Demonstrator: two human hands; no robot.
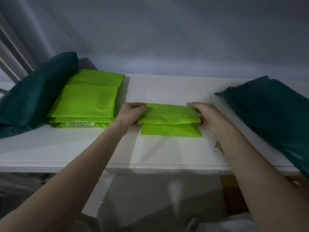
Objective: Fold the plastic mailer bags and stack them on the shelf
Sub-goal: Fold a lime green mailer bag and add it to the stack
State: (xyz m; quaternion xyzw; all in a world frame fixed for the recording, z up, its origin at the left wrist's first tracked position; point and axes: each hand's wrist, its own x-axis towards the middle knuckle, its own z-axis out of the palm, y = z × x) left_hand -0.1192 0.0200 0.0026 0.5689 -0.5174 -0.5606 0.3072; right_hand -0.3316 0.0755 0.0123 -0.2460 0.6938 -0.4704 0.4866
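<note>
Mid-stack. Folded green bag (168,114) held at both short ends over the middle of the shelf (83,148), set on top of another folded green bag (170,129) lying flat below it; top one offset toward the back edge, not yet squared. Left hand (132,114) gripping the left end, fingers curled over the top. Right hand (204,114) gripping the right end, fingers over the top, thumb mostly hidden underneath.

Done, judging by layout: two small folded bags in the centre pile. Left, judging likewise: green pile (87,99) near the back-left, larger pieces, label strip on the bottom one, text too small to read; probably the unfolded stock, can't confirm. Count there unclear, at least three layers. So early to midway at best.

Dark teal bag (33,97) slumped against the left end of the shelf, touching the green pile. Second teal bag (270,111) at the right end, overhanging the front edge. Whether those need folding too: unknown.

Shelf: white board panels, seam right of centre, chipped or stained patch (215,146) near the front edge under the right forearm. Plain wall (167,39) behind. Dim light, bluish cast. Below the shelf too dark to make out.
</note>
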